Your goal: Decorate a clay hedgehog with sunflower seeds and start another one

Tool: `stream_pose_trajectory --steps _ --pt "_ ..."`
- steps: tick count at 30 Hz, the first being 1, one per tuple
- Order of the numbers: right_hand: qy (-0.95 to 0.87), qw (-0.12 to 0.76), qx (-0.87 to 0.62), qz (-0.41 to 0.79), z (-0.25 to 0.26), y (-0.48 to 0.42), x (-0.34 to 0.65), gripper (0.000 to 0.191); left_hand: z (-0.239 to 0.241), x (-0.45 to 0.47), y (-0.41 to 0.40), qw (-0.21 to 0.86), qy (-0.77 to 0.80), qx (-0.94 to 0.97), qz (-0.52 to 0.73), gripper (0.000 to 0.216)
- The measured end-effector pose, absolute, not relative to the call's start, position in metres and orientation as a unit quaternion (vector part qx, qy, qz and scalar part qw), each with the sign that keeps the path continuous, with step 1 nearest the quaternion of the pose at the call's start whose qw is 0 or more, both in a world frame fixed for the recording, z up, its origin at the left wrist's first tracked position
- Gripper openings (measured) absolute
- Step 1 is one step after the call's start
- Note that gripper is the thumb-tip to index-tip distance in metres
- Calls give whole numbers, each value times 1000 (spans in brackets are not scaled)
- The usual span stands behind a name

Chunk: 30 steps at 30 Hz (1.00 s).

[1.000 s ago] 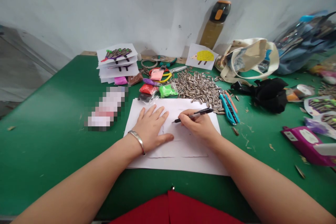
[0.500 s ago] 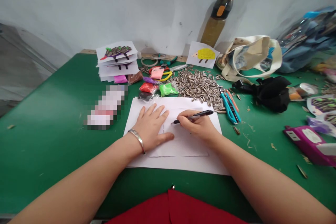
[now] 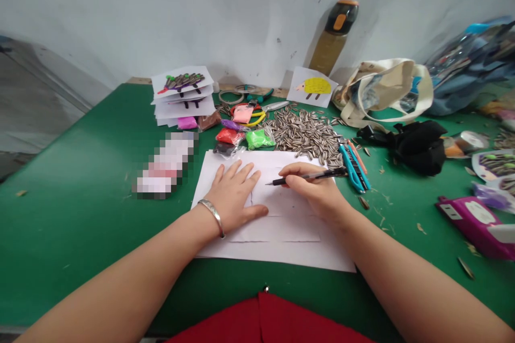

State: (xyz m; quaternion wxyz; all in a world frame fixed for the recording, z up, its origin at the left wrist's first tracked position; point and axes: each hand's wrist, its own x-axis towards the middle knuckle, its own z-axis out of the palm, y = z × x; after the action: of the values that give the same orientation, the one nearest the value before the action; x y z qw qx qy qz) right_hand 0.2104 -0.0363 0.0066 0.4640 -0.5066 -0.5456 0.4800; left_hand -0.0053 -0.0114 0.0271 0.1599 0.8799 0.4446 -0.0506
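White paper (image 3: pixel 277 254) lies on the green table in front of me, with a smaller torn-edged piece of paper (image 3: pixel 281 229) on top. My left hand (image 3: pixel 232 197) rests flat over the left side of both, fingers spread; a silver bangle circles that wrist. In my right hand (image 3: pixel 316 190) is a black pen (image 3: pixel 306 176), held between thumb and fingers. Its tip points left, just over the smaller paper; whether it touches, I cannot tell. A short dark line shows beside my left fingers.
Behind the paper lie a heap of sunflower seeds (image 3: pixel 306 131) and bagged clay, including a green packet (image 3: pixel 259 139). A teal utility knife (image 3: pixel 354 167) is at the right. Stacked seed-picture cards (image 3: pixel 183 97), a hedgehog drawing (image 3: pixel 313 87), a bottle (image 3: pixel 332 37) and a cloth bag (image 3: pixel 386 91) stand along the wall.
My right hand has shifted slightly right and the pen now lies flatter, its tip a little higher on the paper. My left hand stays spread in place. The view has tilted slightly.
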Motion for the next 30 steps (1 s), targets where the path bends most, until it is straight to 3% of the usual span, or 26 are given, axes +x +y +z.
stream_pose_trajectory --steps 7,20,30 --pt "-507 501 -445 542 10 -38 212 13 28 -5 -12 157 445 880 -53 82" --pt "-474 493 -413 601 13 -39 213 17 27 -6 -12 158 446 879 -57 84" --pt "-558 443 -515 476 17 -38 210 11 29 -5 -11 159 447 879 -56 84"
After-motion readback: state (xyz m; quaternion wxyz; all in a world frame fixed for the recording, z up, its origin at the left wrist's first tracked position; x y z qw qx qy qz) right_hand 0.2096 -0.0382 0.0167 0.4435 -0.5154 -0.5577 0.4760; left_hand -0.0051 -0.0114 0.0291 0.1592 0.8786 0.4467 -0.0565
